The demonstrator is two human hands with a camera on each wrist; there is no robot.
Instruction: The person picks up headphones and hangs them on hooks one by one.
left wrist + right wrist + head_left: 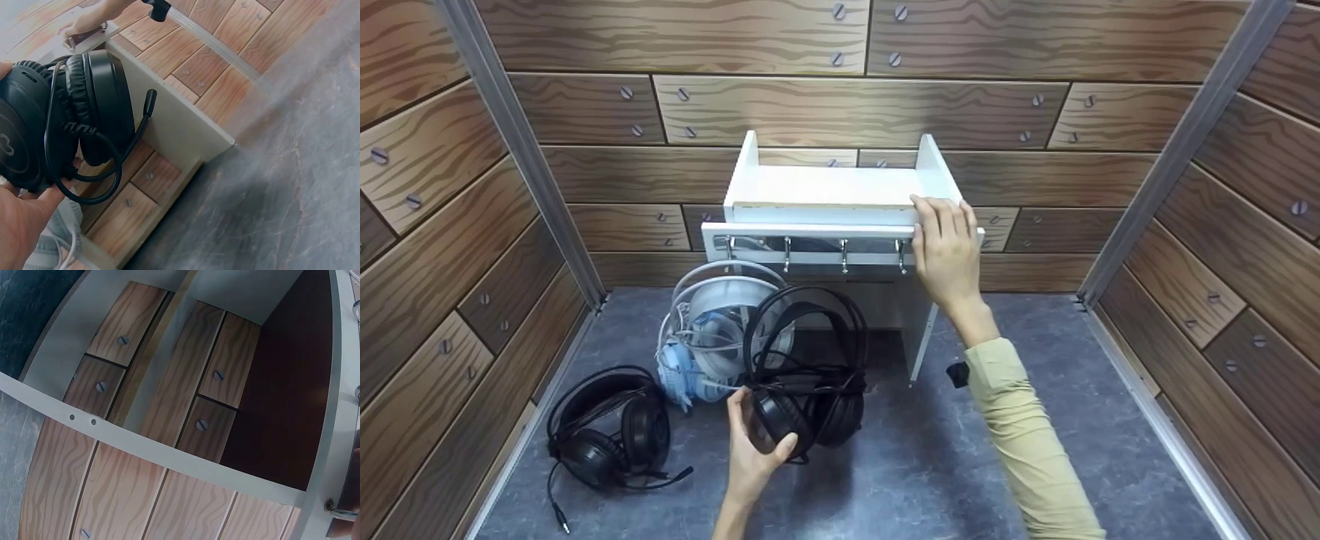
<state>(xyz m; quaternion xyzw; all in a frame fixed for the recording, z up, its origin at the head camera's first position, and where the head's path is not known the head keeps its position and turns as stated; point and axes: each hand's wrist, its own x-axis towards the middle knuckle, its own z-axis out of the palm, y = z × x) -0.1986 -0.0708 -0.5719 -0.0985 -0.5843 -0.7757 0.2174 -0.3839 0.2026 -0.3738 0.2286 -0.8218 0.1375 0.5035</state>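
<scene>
My left hand (pixel 751 457) grips a black headset (pixel 810 405) by one ear cup, with the thumb on the near side and fingers on the far side. Its headbands rise in front of the white shelf unit (pixel 840 216), below the row of metal hooks (pixel 844 256). In the left wrist view, a microphone boom (pixel 147 109) sticks out from the headset (pixel 104 101). My right hand (pixel 949 251) rests on the unit's front right corner, fingers stretched over the top edge, beside the rightmost hook. White and light-blue headphones (pixel 720 330) are under the leftmost hook, partly behind the black headset.
Another black headset (pixel 611 431) lies on the grey floor (pixel 930 480) at the left, its cable and plug trailing forward. Wood-patterned walls (pixel 840 109) with metal corner posts enclose the space. A small black object (pixel 958 374) shows beside the right sleeve.
</scene>
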